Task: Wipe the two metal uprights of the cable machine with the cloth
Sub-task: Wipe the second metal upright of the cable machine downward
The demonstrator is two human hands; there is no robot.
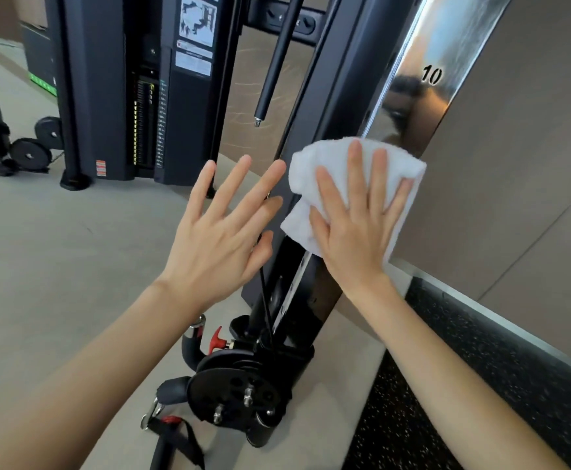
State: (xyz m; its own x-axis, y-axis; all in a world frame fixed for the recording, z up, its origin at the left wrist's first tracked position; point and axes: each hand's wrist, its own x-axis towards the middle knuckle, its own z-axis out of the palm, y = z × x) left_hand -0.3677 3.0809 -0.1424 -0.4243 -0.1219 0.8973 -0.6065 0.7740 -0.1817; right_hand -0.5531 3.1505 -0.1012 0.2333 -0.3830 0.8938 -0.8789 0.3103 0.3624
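Against the metal upright (446,45), just below its stamped 10 (432,75), the right hand (355,228) presses the white cloth (311,164) flat, fingers straight and spread, not curled round it. The upright's long axis runs up and away from that hand toward the 10 and down to the pulley carriage (240,398) at its foot, so the stroke likely follows that line. The left hand (216,232) hovers just left of the upright, fingers apart, holding nothing, before the black column (331,96). At the upright's foot, the carriage and its red pin (216,340) would block a downward pass. Which post is the second upright I cannot tell.
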